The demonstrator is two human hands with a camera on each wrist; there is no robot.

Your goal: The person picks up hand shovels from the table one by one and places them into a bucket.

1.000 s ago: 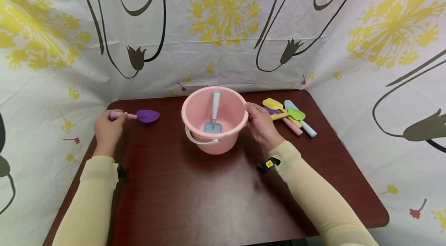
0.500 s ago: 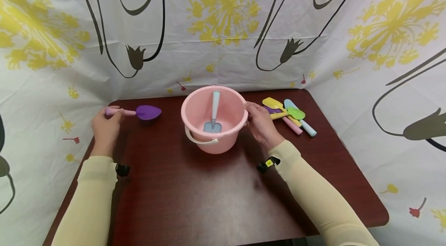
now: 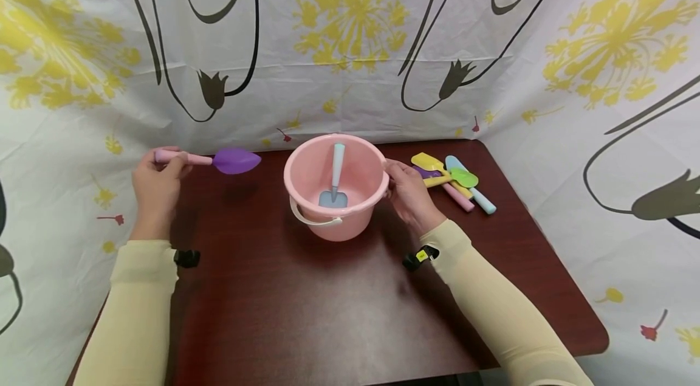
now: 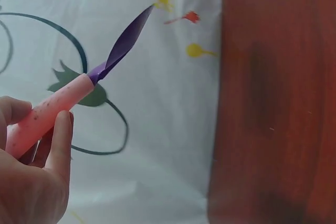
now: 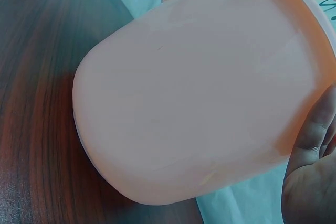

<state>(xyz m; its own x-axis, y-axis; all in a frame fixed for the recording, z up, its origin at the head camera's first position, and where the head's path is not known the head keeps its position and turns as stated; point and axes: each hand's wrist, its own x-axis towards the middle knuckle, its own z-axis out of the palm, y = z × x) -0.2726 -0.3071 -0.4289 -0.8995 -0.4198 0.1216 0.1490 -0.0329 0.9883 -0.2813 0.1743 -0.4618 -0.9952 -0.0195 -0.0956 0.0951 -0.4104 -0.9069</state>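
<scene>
My left hand (image 3: 157, 194) grips the pink handle of a toy shovel (image 3: 237, 161) with a purple blade, lifted above the table's far left corner, blade pointing right. In the left wrist view, the fingers curl around the speckled handle (image 4: 50, 106). A pink bucket (image 3: 350, 227) stands upright at the middle back, its white carrying handle (image 3: 317, 222) hanging down in front. With my right hand (image 3: 412, 197) I hold the bucket's right rim; some fingertips are hidden. Inside the bucket leans a small shovel (image 3: 333, 197) with a grey-blue blade and pale handle.
Several toy shovels in yellow, green, purple, pink and light blue lie in a heap (image 3: 459, 177) right of the bucket. The dark red-brown table (image 3: 328, 313) has flower-patterned white sheets (image 3: 355, 100) around its back and sides.
My left hand has raised the purple shovel off the tabletop and shifted slightly up and left. The right hand and the bucket have stayed in place.
</scene>
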